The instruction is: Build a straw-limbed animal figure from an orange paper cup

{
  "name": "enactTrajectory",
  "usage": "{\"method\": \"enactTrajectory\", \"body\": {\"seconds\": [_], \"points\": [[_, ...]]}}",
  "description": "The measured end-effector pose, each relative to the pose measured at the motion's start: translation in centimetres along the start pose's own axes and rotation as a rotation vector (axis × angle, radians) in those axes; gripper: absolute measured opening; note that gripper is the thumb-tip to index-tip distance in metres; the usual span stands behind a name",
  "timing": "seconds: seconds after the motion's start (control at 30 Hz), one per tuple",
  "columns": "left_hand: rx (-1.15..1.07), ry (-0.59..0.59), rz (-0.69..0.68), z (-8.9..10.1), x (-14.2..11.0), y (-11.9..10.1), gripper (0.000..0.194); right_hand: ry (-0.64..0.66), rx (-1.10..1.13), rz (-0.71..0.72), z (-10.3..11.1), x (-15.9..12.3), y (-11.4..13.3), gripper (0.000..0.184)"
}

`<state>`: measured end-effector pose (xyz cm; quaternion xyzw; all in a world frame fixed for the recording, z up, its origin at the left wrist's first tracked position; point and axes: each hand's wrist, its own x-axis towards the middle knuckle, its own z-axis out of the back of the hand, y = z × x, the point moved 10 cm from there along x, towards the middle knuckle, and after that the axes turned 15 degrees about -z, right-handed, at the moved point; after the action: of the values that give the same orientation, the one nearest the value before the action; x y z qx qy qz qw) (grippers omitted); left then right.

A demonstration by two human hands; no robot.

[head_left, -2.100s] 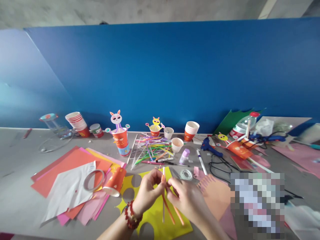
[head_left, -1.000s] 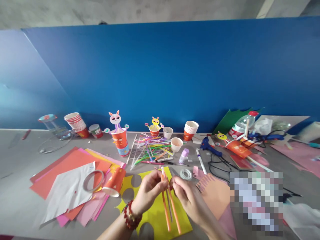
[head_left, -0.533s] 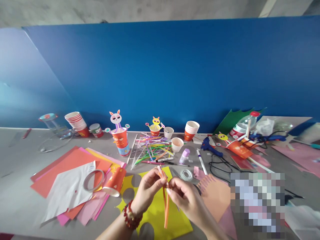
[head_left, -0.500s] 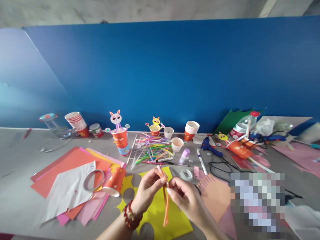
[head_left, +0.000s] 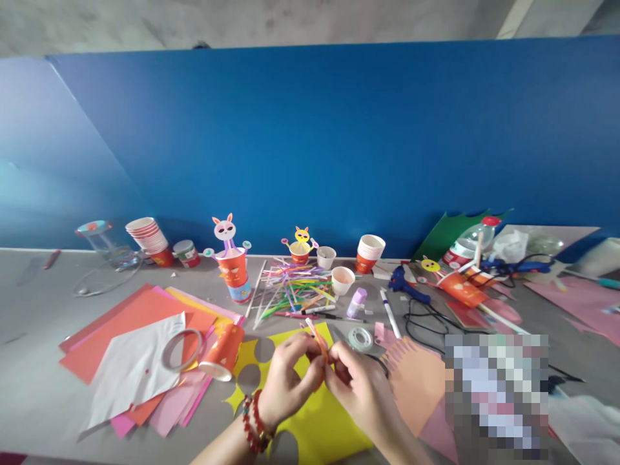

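Over a bright yellow sheet with round holes cut from it, my left hand and my right hand meet at the fingertips. Both are closed on a small bundle of thin orange straws. Its upper end, pale and pinkish, sticks up between the fingers. The fingers hide the lower part. A beaded red bracelet circles my left wrist. Just beyond the hands lies a pile of coloured straws. A tape roll lies to the right of them.
Coloured paper sheets and a tipped orange cup lie left. Decorated cup figures stand behind, near stacked cups and a glue stick. A blue glue gun with black cable and peach fringed paper lie right.
The straws' lower ends hung down in view before and are now hidden behind my fingers. My hands have drawn closer together and my left fingers have curled in.
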<state>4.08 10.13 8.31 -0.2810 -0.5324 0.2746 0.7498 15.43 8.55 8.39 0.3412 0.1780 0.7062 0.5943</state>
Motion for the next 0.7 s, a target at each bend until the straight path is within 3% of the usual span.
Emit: {"method": "enactTrajectory", "body": {"seconds": [0.1, 0.43, 0.7], "points": [[0.021, 0.034, 0.020, -0.3, 0.0, 0.5, 0.014, -0.077, -0.125, 0.085, 0.1, -0.3, 0.6, 0.020], [0.060, 0.055, 0.011, -0.8, -0.2, 0.8, 0.018, -0.073, -0.270, 0.125, -0.7, -1.0, 0.7, 0.013], [0.078, 0.034, -0.021, -0.7, 0.1, 0.4, 0.020, -0.074, -0.093, 0.129, -0.9, -1.0, 0.4, 0.014]]}}
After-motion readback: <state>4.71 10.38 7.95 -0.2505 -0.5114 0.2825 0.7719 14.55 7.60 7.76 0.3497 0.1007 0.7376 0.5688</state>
